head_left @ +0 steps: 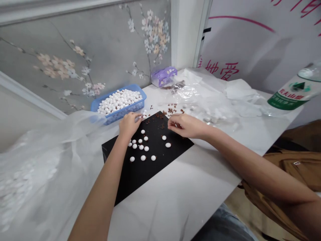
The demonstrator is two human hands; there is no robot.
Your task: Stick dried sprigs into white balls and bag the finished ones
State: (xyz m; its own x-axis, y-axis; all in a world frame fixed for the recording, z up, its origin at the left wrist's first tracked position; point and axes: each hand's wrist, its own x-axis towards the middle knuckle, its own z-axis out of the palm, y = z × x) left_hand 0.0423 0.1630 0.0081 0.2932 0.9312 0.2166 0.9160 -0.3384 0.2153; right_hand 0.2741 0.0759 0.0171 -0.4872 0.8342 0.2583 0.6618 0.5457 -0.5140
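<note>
**Both hands on the black board, fingers working among white balls and brown bits**

Okay, here's what I'm seeing on my feed. Closest to me, the left hand [129, 125] sits at the top edge of the black board [147, 170], its curled fingers [137, 117] right by a little cluster of white balls [144, 114]. I can't tell if they're gripping one. The right hand [187, 126] is over the board's top right corner, with its fingers [174, 122] bunched together, tips close. Whatever's between them is too small or hidden to make out, sorry.

About a dozen more white balls [141, 147] are spread out on the board below the hands, well apart from each other, and small brown bits [158, 115] are scattered near the top edge and onto the white bench [175, 204].

Further out, a blue plastic basket [120, 115] piled with white balls sits past the left hand, partly behind a clear plastic bag [50, 160]. Clear plastic sheeting [200, 93] lies across the far right of the bench, with a purple packet [163, 76] against the wall.
</note>
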